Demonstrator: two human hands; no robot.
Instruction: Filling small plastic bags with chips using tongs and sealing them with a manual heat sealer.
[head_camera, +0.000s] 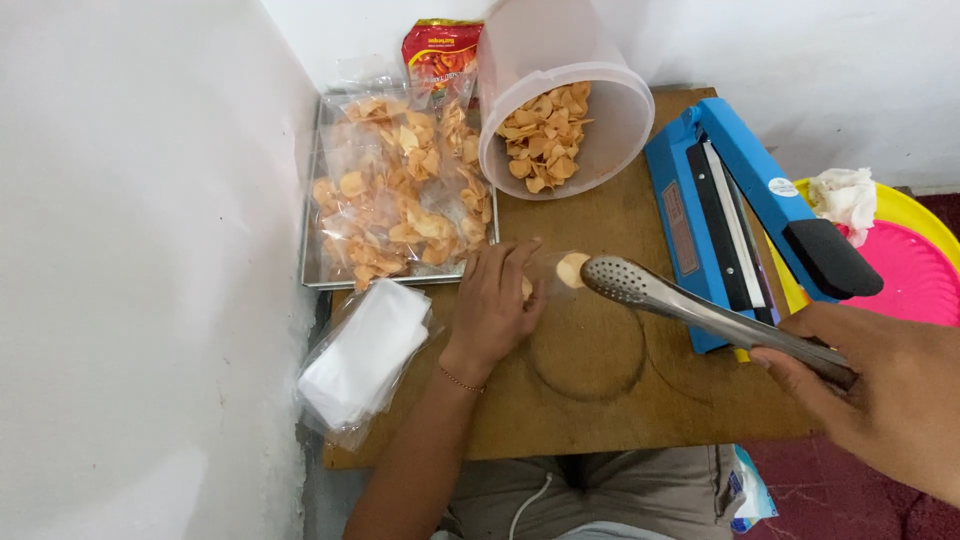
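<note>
Currently, right hand (880, 385) grips steel tongs (690, 305), fingers wrapped around handles, tips pinching one chip (572, 269). Left hand (495, 305), fingers curled, holds clear bag (545, 268) open on wooden counter (600, 400).

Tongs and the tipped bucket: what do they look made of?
Tongs: likely stainless steel, going by the bright silvery sheen and perforated heads. Bucket: translucent whitish plastic, probably; the chips inside show dimly through its wall.

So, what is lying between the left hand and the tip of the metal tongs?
In the head view, one chip inside a small clear bag lies between the left hand and the tongs.
</note>
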